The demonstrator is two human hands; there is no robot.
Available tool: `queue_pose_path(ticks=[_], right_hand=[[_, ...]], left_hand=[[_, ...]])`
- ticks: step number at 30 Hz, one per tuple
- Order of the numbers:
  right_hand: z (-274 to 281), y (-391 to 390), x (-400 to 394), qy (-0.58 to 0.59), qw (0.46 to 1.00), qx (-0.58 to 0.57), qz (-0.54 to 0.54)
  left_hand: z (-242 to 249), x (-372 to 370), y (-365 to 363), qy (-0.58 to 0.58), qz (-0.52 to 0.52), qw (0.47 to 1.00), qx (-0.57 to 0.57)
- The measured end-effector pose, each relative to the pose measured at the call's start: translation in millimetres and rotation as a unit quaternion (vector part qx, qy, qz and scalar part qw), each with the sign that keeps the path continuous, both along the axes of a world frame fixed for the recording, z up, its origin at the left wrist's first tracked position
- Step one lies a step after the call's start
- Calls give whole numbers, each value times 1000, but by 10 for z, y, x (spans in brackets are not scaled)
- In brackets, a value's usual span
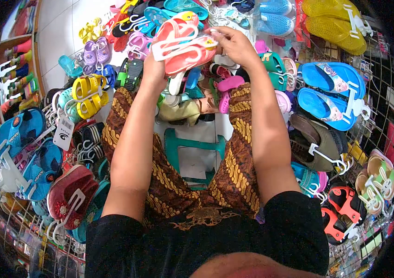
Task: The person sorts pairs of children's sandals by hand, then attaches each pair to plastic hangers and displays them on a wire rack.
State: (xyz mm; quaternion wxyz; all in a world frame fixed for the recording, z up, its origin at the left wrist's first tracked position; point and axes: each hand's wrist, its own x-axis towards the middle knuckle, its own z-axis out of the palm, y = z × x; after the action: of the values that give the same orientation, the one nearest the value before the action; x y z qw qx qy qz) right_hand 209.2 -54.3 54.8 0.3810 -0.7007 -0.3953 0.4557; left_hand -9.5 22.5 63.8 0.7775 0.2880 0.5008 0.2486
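My left hand (155,69) grips a pair of coral-pink children's sandals (190,60) from the left, held up in front of me. A white plastic hanger (173,47) joins the two sandals, and yellow decorations show at their right ends. On the other side, my right hand (236,46) has its fingers bent and pinched at the right end of the pair; the exact fingertip contact is partly hidden. Below the pair, loose shoes, among them a magenta pair (227,90), lie on the tiled floor between my knees.
A green plastic stool (173,143) stands between my legs. Wire racks flank me, hung with blue sandals (331,97) on the right and a maroon pair (72,190) on the left. Yellow sandals (89,95) and many others are heaped around. A shelf (2,51) stands at far left.
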Motion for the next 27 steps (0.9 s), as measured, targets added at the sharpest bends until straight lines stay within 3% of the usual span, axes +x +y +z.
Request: queue_pose_path(ticks=[4, 8, 12, 16, 20, 24, 25, 26, 27], right_hand=[[38, -8, 146, 36, 993, 57, -98], [77, -11, 104, 145, 985, 20, -91], [169, 13, 63, 248, 956, 94, -122], [169, 9, -24, 177, 984, 35, -5], [222, 60, -70, 154, 986, 64, -25], [204, 87, -244, 189, 980, 44, -30], [144, 110, -301, 180, 982, 42, -37], [90, 113, -329, 171, 983, 40, -44], [12, 117, -309, 154, 987, 32, -39]], left_hand=[[52, -6, 49, 27, 36, 999, -13], [-85, -53, 78, 31, 41, 999, 12], [-91, -71, 60, 10, 42, 999, 10], [-195, -93, 59, 2, 20, 998, 53], [-178, -26, 50, 17, 57, 996, 64], [-372, -45, -31, 140, -35, 952, 271], [-479, -73, -68, 227, -67, 875, 421], [-587, -99, -98, 305, -97, 767, 556], [-509, -78, -106, 269, -106, 827, 482]])
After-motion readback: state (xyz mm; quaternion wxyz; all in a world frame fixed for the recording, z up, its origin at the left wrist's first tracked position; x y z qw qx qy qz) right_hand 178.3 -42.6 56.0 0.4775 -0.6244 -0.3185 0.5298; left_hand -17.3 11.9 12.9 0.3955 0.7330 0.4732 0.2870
